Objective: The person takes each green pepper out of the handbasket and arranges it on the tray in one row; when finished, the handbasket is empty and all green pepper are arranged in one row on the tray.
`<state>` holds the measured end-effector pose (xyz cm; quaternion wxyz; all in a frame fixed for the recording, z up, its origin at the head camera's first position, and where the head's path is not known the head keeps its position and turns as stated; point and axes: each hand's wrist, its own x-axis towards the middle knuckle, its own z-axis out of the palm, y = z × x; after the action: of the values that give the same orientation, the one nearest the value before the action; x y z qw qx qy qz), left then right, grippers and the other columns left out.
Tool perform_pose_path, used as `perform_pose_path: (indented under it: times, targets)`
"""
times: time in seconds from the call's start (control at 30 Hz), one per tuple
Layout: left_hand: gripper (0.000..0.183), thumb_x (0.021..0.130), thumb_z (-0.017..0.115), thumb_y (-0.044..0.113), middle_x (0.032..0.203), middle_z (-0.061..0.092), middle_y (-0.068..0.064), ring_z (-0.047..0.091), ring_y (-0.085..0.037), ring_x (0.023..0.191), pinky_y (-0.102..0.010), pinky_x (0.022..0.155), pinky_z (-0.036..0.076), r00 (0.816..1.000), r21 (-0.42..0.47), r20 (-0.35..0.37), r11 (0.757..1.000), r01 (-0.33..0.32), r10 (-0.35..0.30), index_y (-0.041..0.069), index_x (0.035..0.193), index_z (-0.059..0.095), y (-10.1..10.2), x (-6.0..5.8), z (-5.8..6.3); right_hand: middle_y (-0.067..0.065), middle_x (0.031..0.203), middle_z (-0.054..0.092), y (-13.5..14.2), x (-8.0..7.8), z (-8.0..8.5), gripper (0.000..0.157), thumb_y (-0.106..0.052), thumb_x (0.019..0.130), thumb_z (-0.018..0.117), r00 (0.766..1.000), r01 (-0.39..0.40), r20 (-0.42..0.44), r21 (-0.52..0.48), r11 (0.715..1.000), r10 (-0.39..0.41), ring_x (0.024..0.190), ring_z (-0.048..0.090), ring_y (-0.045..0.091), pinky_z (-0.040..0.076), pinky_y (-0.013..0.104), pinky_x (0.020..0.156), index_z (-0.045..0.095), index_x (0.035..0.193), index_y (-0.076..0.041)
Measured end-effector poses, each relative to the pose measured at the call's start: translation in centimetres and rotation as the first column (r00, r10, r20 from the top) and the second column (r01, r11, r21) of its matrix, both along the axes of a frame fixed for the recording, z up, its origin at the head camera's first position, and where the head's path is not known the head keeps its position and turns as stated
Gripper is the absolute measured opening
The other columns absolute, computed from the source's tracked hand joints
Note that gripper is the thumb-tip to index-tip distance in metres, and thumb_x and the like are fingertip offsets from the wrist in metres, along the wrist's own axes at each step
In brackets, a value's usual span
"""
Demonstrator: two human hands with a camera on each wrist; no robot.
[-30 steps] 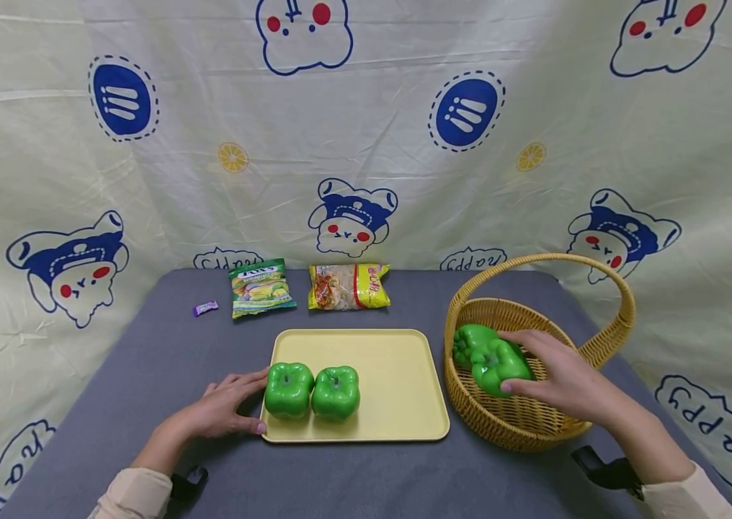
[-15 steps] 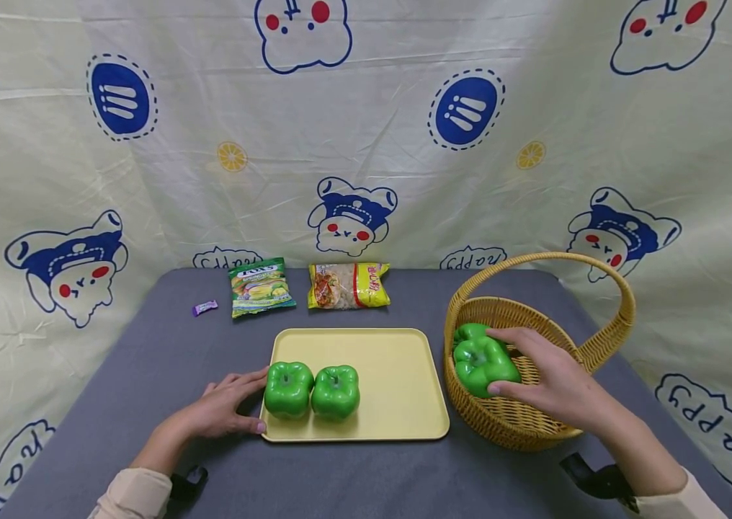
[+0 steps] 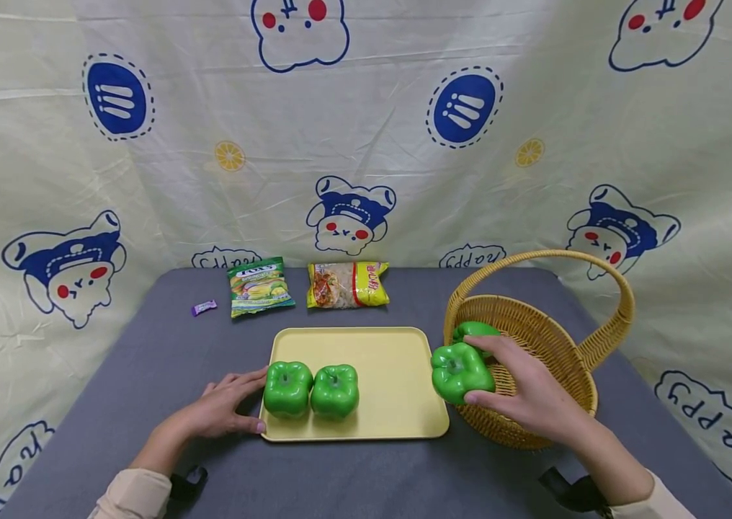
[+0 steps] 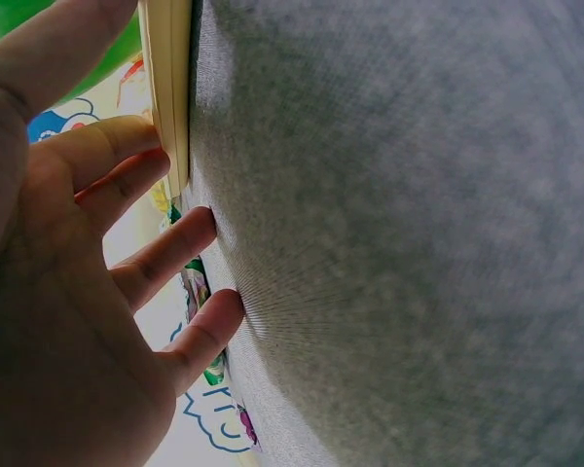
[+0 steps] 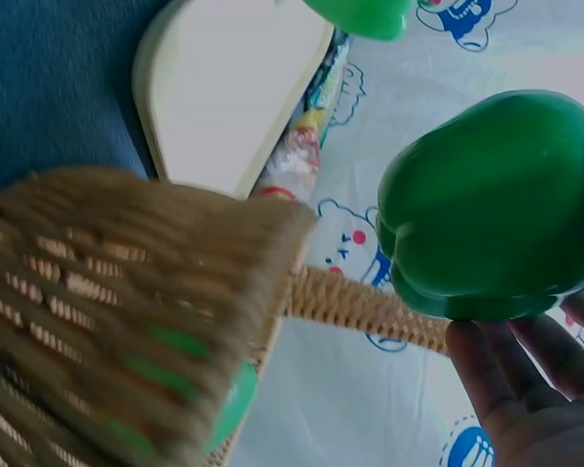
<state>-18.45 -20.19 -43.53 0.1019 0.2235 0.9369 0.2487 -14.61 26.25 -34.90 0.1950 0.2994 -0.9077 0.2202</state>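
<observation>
My right hand [image 3: 530, 395] grips a green bell pepper [image 3: 458, 373] between thumb and fingers, raised over the left rim of the wicker basket [image 3: 502, 431]. In the right wrist view the held pepper [image 5: 496, 199] is above the basket's rim. Another green pepper [image 3: 473, 329] lies inside the basket, partly hidden behind the held one. On the yellow tray [image 3: 398, 386] two green peppers stand side by side, the left pepper [image 3: 287, 389] and the right pepper [image 3: 335, 391]. My left hand [image 3: 226, 407] touches the tray's left edge, its fingers fairly straight and spread in the left wrist view.
Behind the tray lie a green snack bag [image 3: 261, 287] and a yellow-and-clear food packet [image 3: 348, 285]. A small purple wrapped candy [image 3: 204, 308] is at the back left. The basket's tall handle [image 3: 622, 310] arches over it. A printed curtain [image 3: 210, 86] hangs behind the table.
My right hand has lifted the pepper from inside the basket and moved it left, over the rim to the tray's right edge. The left hand has stayed at the tray.
</observation>
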Motion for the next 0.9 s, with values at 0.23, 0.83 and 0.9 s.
perform_pose_path:
  times: [0.23,0.83,0.9]
  targets:
    - [0.083,0.074,0.074,0.047,0.152,0.036,-0.007,0.039,-0.034,0.127,-0.052,0.085,0.029,1.0,0.004,-0.001,1.0,0.003,-0.003,0.013,0.143,0.042,0.1,0.0,0.0,-0.003,0.128,0.056,-1.1,0.0,-1.1,0.072,-0.029,0.07,0.083,1.0,-0.009,0.015,-0.029,1.0,0.009,0.112,0.052,0.013,0.048,0.03,0.086,0.05,0.133,-0.018]
    - [0.085,0.074,0.074,0.049,0.152,0.036,-0.007,0.038,-0.034,0.129,-0.048,0.083,0.029,1.0,0.0,0.001,1.0,0.001,-0.001,0.012,0.143,0.042,0.0,-0.1,-0.1,-0.002,0.123,0.055,-4.0,-1.1,-3.1,0.073,-0.031,0.072,0.08,0.982,-0.129,0.115,-0.149,0.98,0.147,0.104,0.055,0.005,0.053,0.031,0.081,0.047,0.135,-0.014]
    - [0.085,0.074,0.074,0.049,0.152,0.036,-0.007,0.038,-0.035,0.129,-0.047,0.083,0.029,1.0,-0.001,-0.001,1.0,0.001,-0.001,0.012,0.143,0.042,0.0,-0.1,-0.1,-0.003,0.123,0.055,-4.3,-1.2,-3.2,0.075,-0.033,0.072,0.081,0.983,-0.121,0.119,-0.137,0.983,0.137,0.103,0.054,0.004,0.052,0.029,0.081,0.047,0.136,-0.016]
